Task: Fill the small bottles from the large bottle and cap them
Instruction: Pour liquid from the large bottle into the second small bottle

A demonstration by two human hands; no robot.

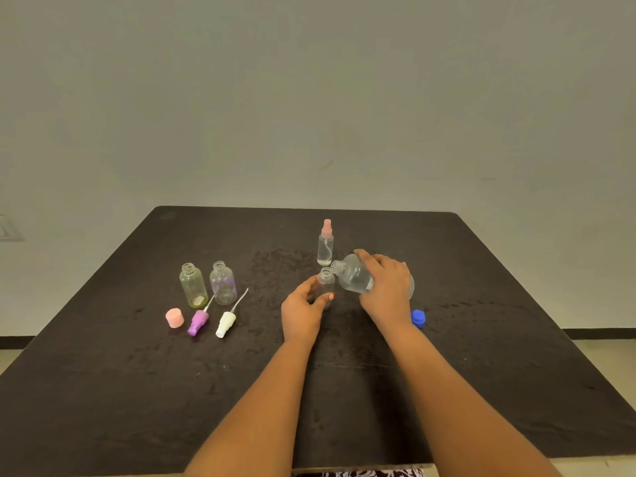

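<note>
Large bottle [354, 278] gripped by right hand [387, 287], small bottle [326, 282] by left hand [303, 311]; black table [137, 390].

A plain pale wall [309, 98] with a greenish-grey cast fills the upper half of the view; it carries a few faint smudges (one brownish streak [325, 164] sits near the middle), and a pale rectangular plate [7, 228] shows at the far left edge; a dark skirting strip [600, 333] runs along its foot, above a light floor [609, 356] at the right; in front stands a broad table [103, 390] with a dark, mottled top; the light is soft and even.
</note>
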